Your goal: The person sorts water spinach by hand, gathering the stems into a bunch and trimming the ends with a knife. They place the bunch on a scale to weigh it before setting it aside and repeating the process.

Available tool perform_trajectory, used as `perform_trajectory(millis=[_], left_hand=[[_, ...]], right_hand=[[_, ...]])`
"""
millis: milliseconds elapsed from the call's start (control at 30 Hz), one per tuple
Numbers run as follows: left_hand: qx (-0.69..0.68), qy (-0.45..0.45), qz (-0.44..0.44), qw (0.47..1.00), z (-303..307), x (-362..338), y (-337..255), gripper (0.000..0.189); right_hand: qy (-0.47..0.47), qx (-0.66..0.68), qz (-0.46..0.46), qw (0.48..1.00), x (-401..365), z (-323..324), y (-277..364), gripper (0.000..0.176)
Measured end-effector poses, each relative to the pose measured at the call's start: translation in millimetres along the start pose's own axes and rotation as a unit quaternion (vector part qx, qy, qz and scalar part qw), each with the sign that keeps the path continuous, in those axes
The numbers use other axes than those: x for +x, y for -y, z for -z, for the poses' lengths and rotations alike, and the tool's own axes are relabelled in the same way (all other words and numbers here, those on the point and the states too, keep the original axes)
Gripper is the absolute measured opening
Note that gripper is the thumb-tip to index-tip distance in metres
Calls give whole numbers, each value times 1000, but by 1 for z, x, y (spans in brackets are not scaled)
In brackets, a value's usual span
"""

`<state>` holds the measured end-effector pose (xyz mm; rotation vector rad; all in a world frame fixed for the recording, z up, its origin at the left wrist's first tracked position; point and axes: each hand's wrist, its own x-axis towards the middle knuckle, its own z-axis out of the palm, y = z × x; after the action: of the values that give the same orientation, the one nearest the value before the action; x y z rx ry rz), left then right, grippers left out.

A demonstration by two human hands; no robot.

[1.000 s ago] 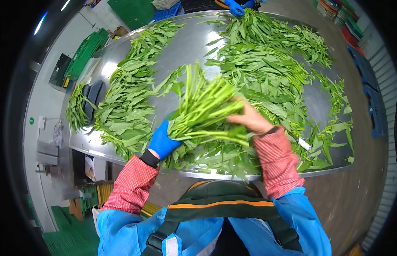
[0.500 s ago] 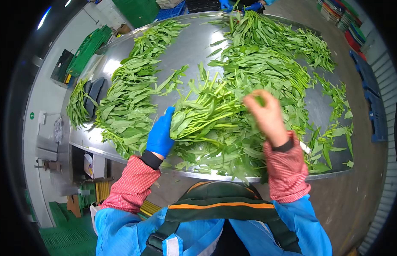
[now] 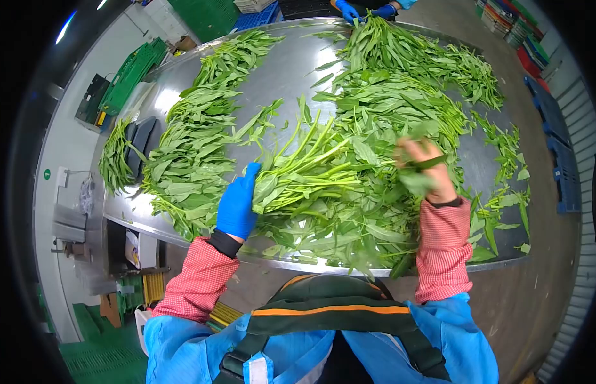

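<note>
My left hand [image 3: 237, 203], in a blue glove, grips a bunch of green leafy stalks [image 3: 304, 174] lying low over the steel table [image 3: 282, 70], stems fanning up and to the right. My bare right hand [image 3: 427, 168] is off to the right of the bunch and pinches a loose green leaf [image 3: 418, 179] over the heap of greens [image 3: 400, 109]. Red checked sleeves cover both forearms.
A long pile of sorted greens [image 3: 195, 141] lies at the left of the table, a small bunch [image 3: 113, 160] beside dark trays at the far left. Another person's blue-gloved hands [image 3: 365, 11] work at the table's far end. Green crates [image 3: 128, 80] stand left; stacked trays right.
My left hand lowered the bunch from upright down to the table. My right hand let go of the bunch, swung right and picked up a loose leaf.
</note>
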<state>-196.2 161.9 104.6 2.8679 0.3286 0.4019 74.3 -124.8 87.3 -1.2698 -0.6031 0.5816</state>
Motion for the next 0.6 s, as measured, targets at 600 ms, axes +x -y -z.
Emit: perform_trajectory(millis=[600], left_hand=[[-160,8,32,987,-1,-4,3,71]], right_hand=[[17,-150,-82,985,14,1,-11,38]])
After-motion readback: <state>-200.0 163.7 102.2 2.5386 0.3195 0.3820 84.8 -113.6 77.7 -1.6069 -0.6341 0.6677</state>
